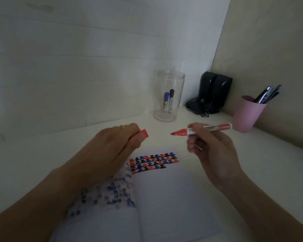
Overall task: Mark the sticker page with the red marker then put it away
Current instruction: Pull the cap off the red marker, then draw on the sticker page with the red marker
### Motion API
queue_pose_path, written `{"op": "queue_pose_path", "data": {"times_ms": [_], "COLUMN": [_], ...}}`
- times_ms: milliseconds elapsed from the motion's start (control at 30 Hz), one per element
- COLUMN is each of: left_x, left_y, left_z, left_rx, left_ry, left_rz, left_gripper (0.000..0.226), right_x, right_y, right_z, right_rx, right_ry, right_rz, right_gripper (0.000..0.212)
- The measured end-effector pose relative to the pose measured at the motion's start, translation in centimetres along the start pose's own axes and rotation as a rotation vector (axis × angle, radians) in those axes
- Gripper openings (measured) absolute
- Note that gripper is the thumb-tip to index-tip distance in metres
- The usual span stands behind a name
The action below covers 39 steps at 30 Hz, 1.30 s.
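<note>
My right hand (pixel 210 151) grips the red marker (pixel 212 128) by its barrel, held level above the table with its bare tip pointing left. My left hand (pixel 112 147) is closed around the marker's red cap (pixel 144 133), a short gap away from the tip. Below both hands lies an open booklet; its right sticker page (pixel 173 193) carries rows of red, blue and black marks near the top edge. The left page is partly hidden under my left forearm.
A clear plastic jar (pixel 169 96) with a blue and a black marker stands at the back. Two black speakers (pixel 212 93) sit in the corner. A pink cup (pixel 247 114) with several pens is at the right, close behind the marker's end.
</note>
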<state>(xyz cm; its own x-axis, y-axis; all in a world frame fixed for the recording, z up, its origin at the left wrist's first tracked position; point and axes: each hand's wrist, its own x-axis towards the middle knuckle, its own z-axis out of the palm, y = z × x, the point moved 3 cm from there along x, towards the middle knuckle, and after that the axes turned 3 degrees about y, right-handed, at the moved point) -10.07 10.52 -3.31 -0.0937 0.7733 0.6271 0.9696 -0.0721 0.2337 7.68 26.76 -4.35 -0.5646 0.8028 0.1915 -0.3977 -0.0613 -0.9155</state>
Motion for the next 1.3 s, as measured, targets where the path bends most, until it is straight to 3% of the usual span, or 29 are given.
{"op": "queue_pose_path", "data": {"times_ms": [167, 333, 633, 1300], "left_x": [0.0, -0.3, -0.5, -0.3], "left_y": [-0.5, -1.7, -2.2, -2.4], "left_z": [1.7, 1.9, 4.0, 3.9], "left_rx": [0.03, -0.026, -0.064, -0.113], "left_ry": [-0.132, -0.176, -0.314, -0.317], "left_rz": [-0.044, -0.041, 0.082, 0.077], "left_gripper": [0.036, 0.039, 0.033, 0.032], "right_x": [-0.5, -0.2, -1.2, -1.3], "right_y": [-0.1, 0.1, 2.0, 3.1], "right_z": [1.6, 2.2, 0.0, -0.5], "right_rx": [-0.221, -0.505, -0.603, -0.83], "right_ry": [-0.049, -0.042, -0.052, 0.009], "right_rz": [0.011, 0.069, 0.004, -0.025], "right_gripper": [0.009, 0.006, 0.006, 0.004]}}
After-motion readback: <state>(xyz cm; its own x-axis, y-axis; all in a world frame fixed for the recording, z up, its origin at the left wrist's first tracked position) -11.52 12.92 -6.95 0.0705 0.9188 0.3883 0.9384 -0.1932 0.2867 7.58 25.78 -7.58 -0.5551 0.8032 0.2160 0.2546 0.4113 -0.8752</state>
